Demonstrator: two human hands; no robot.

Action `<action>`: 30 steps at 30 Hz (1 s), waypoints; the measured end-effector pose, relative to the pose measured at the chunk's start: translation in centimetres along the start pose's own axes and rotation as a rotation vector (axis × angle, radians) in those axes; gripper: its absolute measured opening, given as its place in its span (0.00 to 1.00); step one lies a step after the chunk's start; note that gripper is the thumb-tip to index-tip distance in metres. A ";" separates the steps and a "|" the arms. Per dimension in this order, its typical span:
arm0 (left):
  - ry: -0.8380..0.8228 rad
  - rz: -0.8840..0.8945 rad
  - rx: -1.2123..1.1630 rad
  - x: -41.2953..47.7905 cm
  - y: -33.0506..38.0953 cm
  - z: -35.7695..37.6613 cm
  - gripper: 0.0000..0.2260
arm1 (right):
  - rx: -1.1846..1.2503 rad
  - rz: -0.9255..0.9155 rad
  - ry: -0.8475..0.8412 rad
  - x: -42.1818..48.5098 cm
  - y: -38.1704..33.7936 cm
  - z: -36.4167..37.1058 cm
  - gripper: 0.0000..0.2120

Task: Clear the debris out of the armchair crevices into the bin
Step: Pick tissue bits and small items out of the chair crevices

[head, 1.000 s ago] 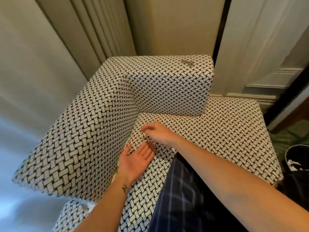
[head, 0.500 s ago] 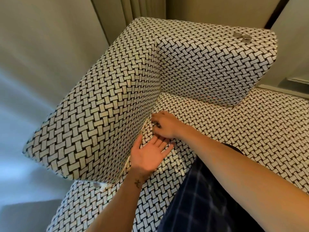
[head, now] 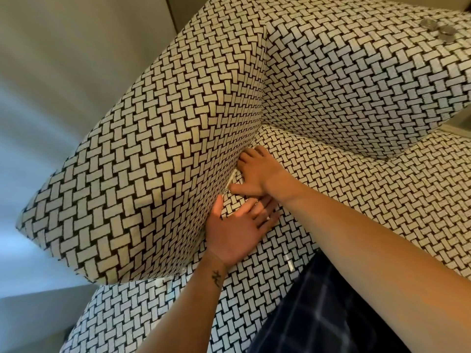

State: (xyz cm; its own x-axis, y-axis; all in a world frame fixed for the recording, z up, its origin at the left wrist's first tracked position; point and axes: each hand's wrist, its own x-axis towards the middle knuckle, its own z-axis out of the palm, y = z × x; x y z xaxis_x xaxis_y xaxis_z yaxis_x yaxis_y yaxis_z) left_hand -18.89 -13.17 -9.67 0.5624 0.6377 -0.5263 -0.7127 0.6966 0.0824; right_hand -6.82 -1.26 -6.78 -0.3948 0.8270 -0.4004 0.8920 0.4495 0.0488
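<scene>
Here, right hand [head: 257,174] at crevice [head: 228,186], left hand [head: 235,231] beside

We are looking into a home sitting room: a basket-weave upholstered armchair [head: 158,174] is standing beside a pale wall [head: 63,72].

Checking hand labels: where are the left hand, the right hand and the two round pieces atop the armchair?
left hand [head: 237,230]: head view, on the upturned palm.
right hand [head: 260,174]: head view, on the back of the hand.
round pieces [head: 267,36]: head view, on the lower disc.
</scene>
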 end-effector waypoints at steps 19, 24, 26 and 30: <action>0.065 0.030 0.102 -2.2 0.5 -1.1 0.40 | 0.404 0.076 -0.104 1.1 1.2 -0.6 0.38; 0.086 -0.002 0.121 -1.4 0.6 -0.6 0.41 | 0.317 0.085 -0.111 1.3 0.6 -0.9 0.41; 0.096 -0.022 0.095 -1.4 0.5 -0.7 0.41 | 0.362 0.092 -0.120 1.3 0.8 -1.0 0.41; 0.062 -0.037 0.067 -1.3 0.6 -0.9 0.41 | 0.457 0.087 -0.084 1.3 1.2 -0.9 0.37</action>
State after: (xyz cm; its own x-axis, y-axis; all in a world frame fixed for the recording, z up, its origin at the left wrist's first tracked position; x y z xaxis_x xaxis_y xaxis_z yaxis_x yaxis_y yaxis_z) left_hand -20.46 -13.86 -9.65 0.5593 0.5907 -0.5815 -0.6608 0.7413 0.1175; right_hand -6.48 0.68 -6.39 -0.3121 0.8165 -0.4858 0.9339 0.1698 -0.3147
